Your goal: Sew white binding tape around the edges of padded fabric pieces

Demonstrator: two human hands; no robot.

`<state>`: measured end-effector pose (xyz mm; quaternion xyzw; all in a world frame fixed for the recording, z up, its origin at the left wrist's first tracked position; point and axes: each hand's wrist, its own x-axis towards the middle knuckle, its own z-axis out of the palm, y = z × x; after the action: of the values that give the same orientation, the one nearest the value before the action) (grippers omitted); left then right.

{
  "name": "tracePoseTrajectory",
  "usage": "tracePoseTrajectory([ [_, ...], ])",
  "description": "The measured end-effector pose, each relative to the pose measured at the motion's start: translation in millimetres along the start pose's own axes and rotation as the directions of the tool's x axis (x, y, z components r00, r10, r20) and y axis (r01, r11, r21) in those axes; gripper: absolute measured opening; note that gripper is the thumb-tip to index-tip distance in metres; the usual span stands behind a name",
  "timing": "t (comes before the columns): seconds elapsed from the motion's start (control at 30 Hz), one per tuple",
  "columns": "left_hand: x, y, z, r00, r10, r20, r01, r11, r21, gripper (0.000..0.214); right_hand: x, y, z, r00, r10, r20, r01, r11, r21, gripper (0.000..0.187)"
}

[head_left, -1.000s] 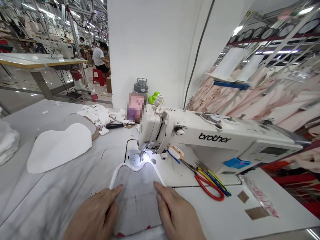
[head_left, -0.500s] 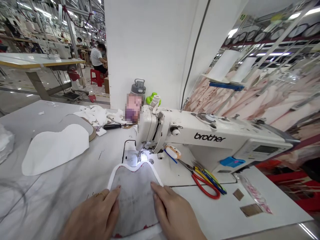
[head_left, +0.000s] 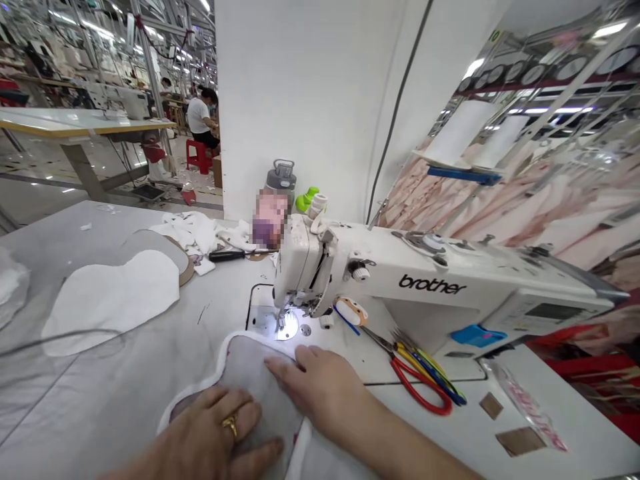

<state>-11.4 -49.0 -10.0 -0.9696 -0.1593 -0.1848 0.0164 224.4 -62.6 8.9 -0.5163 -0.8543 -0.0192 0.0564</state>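
Observation:
A grey see-through template [head_left: 273, 407] with white fabric showing round its curved edge lies at the front of the sewing machine bed. My left hand [head_left: 215, 427], a gold ring on one finger, rests on its lower left part with thumb and fingers apart. On its upper right part my right hand [head_left: 325, 390] lies with fingers stretched out, pressing down. The template's top edge sits just short of the lit needle area [head_left: 287, 325] of the white sewing machine [head_left: 390, 267]. My hands and forearm hide its lower portion.
A white fabric piece [head_left: 120, 293] lies at the left. Red-handled scissors [head_left: 420, 387], tweezers and a small plastic packet [head_left: 530, 400] are right of the needle. Behind stand a grey-lidded bottle [head_left: 281, 177] and white cloth scraps [head_left: 187, 232]. A person [head_left: 203, 119] sits far back.
The template has turned, its rounded end now tilted to the upper left and slightly away from the needle. My right hand has slid onto its top, and my left hand has moved right over it.

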Motion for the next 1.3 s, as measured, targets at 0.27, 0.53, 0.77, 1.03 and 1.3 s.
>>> tracePoseTrajectory([
  [0.27, 4.5, -20.9, -4.9, 0.911, -0.347, 0.223, 0.335, 0.938, 0.091, 0.039, 17.4, 27.0, -32.1, 0.99, -0.109, 0.094, 0.081, 0.96, 0.268, 0.033],
  [0.53, 48.2, -69.1, 2.5, 0.957, -0.177, 0.231, 0.185, 0.983, -0.011, 0.038, 14.5, 28.0, 4.2, 0.998, -0.031, -0.051, 0.042, 0.976, 0.215, 0.034],
  [0.77, 49.3, -95.6, 13.3, 0.995, -0.1, 0.028, 0.103, 0.985, -0.142, 0.032, 15.5, 28.3, 5.9, 0.987, -0.046, -0.153, 0.071, 0.984, 0.162, 0.028],
  [1.03, 53.3, -93.8, 18.5, 0.982, -0.172, 0.081, 0.184, 0.967, -0.176, 0.032, 20.3, 25.1, -1.2, 0.996, 0.016, -0.083, 0.001, 0.98, 0.197, 0.033],
  [1.3, 58.1, -96.0, 18.7, 0.966, -0.219, 0.136, 0.244, 0.948, -0.203, 0.031, 17.9, 27.2, 7.1, 0.978, 0.039, -0.205, -0.009, 0.99, 0.141, 0.03],
])
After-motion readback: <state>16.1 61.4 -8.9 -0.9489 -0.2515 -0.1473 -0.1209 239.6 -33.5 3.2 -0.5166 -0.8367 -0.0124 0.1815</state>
